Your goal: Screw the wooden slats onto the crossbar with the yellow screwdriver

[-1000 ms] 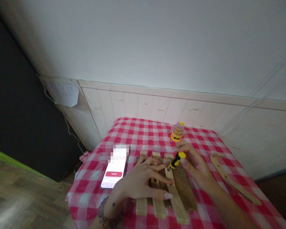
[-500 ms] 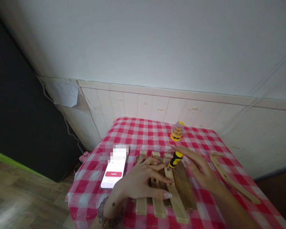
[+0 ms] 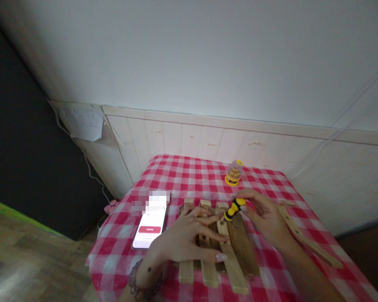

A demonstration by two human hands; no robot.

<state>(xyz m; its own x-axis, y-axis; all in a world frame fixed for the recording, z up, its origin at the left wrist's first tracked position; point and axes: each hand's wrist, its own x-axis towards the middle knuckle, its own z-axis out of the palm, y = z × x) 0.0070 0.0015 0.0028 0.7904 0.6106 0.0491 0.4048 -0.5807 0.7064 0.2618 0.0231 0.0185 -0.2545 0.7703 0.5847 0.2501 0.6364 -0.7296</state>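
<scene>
A red-and-white gingham tablecloth (image 3: 266, 268) covers the table — on it a smartphone (image 3: 149, 228), slatted wooden panel (image 3: 243, 247), screwdriver-bit case (image 3: 234, 173), curved wooden strip (image 3: 311, 247).

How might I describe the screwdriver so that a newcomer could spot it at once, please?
On the red-and-white checked tablecloth, find the wooden slats in the middle. Over them, the right hand pinches a stubby screwdriver, its black-and-yellow handle unlike the bare wood or the clear bit case behind.
</scene>
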